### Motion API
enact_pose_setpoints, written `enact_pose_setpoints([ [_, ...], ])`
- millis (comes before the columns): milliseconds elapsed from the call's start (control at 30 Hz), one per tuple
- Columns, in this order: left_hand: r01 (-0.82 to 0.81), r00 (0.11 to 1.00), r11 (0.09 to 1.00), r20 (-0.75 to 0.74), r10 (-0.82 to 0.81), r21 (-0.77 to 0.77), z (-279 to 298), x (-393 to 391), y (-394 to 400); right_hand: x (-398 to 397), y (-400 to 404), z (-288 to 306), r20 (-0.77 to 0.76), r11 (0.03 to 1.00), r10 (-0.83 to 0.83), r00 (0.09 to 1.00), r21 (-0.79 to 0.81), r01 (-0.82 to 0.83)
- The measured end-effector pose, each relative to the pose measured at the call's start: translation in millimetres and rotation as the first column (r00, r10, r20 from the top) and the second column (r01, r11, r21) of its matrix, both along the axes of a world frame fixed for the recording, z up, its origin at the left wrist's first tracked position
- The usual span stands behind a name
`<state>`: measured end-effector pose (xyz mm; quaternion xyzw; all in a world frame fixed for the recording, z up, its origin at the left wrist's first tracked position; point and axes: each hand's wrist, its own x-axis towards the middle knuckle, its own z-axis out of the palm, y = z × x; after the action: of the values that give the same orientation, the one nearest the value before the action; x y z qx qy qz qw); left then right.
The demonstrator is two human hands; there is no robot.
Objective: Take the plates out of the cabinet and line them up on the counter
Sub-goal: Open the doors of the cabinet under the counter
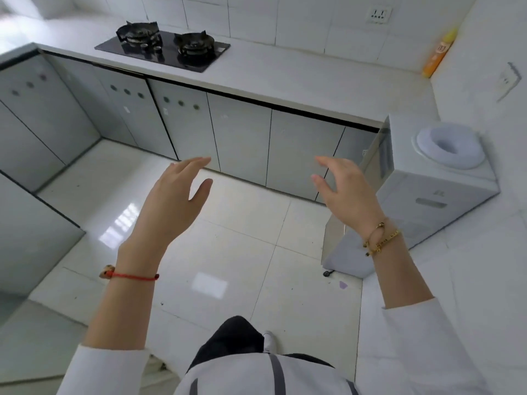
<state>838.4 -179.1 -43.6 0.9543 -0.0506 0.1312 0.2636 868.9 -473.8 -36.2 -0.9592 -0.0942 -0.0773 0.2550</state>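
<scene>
No plates show; presumably they sit behind the shut cabinet doors (239, 143) under the bare counter (285, 84). The left hand (174, 201) and right hand (346, 192) hang spread and empty, apart, short of the doors. The task looks barely begun: next, open a door.

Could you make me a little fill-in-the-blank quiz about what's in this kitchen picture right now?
1. Both hands, the left hand and the right hand, are open and hold ____.
2. The gas stove on the counter has ____ burners.
3. The cabinet doors under the counter are all ____.
4. The bottle in the counter's far corner is ____ in colour.

Missing words: nothing; two; closed; orange
</scene>
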Motion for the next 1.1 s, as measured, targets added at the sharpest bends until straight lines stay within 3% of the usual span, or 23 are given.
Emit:
enact_pose_setpoints([
  [333,-0.091,0.995,0.996,-0.050,0.090,-0.013,-25,139,21,165,26,-21,-0.046,0.995,0.096,0.994,0.012,-0.096],
  [733,-0.074,0.995,0.997,-0.059,0.075,0.018,-13,383,69,411,87,-22,-0.034,0.995,0.099,0.995,0.027,-0.098],
  [1100,0.005,0.990,0.999,-0.138,0.000,0.038,-13,514,81,521,92,-34,-0.077,0.998,0.031,0.997,0.048,-0.027],
])
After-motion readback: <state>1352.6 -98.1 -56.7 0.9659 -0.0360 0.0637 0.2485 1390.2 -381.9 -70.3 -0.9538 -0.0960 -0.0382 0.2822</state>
